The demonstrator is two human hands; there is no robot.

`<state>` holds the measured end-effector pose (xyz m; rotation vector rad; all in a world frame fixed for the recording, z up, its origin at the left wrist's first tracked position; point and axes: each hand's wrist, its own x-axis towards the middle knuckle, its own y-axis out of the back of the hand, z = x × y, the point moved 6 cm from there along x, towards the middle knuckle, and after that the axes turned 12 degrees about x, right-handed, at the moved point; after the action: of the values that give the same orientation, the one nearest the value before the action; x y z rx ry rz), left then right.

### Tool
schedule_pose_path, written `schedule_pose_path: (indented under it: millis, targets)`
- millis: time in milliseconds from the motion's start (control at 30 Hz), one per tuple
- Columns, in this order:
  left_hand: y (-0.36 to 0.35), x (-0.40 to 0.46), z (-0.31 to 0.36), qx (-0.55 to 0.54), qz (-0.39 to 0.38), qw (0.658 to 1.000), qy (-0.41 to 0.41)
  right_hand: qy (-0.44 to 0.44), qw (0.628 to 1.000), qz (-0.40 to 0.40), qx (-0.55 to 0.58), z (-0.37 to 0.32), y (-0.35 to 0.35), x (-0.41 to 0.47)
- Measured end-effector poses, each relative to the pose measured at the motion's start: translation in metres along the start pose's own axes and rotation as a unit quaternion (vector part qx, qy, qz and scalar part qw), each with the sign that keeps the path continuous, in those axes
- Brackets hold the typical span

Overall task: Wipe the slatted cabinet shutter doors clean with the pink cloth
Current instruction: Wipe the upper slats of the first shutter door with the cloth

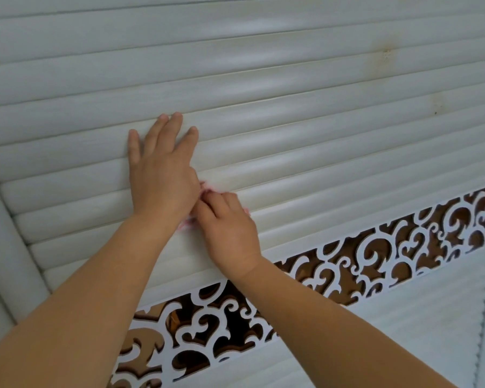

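Head view, close on white shutter (291, 88), slats running across frame, tilted slightly up to the right. 2 bare forearms reach in from bottom.

Left hand (163, 175) lies flat on slats, fingers straight and spread, fingertips (177, 119) pressed on a slat above, thumb out to the left. Holds nothing visible; palm against the door.

Right hand (227, 228) sits just right of and below left hand, touching it at the knuckles. Fingers curled, bunching the cloth (205, 189) against the slats. Cloth is pink, mostly hidden: only small bits show, 1 above the right fingers, 1 at the left wrist edge (185, 224), a sliver right of the knuckles. Cloth lies on the lower slats, between the 2 hands.

Yellowish stain (387, 53) on upper right slats, well apart from hands. Small dark speck (435, 113) lower on right side.

Below slats, a fretwork band (375, 256) of white scrolls over brown backing runs diagonally, passing under both forearms. Door frame (9, 247) edges the slats at left. More ribbed white panel (403, 331) below the band, lower right.
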<state>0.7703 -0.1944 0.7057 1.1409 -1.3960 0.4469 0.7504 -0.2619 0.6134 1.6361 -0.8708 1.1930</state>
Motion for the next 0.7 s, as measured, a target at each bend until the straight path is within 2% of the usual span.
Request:
schedule_pose_path:
  millis: [67,167,267,367,467,567,633,700]
  targets:
    - [-0.001,-0.002,-0.001,0.006,-0.008,1.0,-0.014,0.064,0.998,-0.01,-0.008,0.004,0.002,-0.006]
    - [-0.003,-0.004,-0.004,0.015,-0.009,0.999,-0.03,0.07,0.995,-0.045,-0.049,0.033,0.021,-0.007]
    - [-0.005,-0.005,-0.005,0.021,-0.012,0.999,-0.027,0.006,0.994,-0.057,-0.093,0.076,0.053,-0.011]
    - [-0.006,-0.006,-0.004,0.023,-0.007,0.999,-0.024,-0.111,0.987,-0.022,-0.113,0.122,0.092,-0.017]
    - [-0.007,-0.005,-0.003,0.021,-0.001,1.0,-0.021,-0.243,0.964,0.064,-0.088,0.159,0.124,-0.027]
    - [-0.006,-0.004,-0.002,0.013,0.002,1.0,-0.013,-0.325,0.931,0.165,-0.034,0.17,0.128,-0.042]
    - [-0.006,-0.004,-0.002,0.01,0.002,1.0,-0.011,-0.34,0.922,0.187,-0.002,0.162,0.115,-0.052]
    - [-0.007,-0.004,-0.003,0.008,0.004,1.0,-0.011,-0.291,0.942,0.171,0.0,0.143,0.096,-0.057]
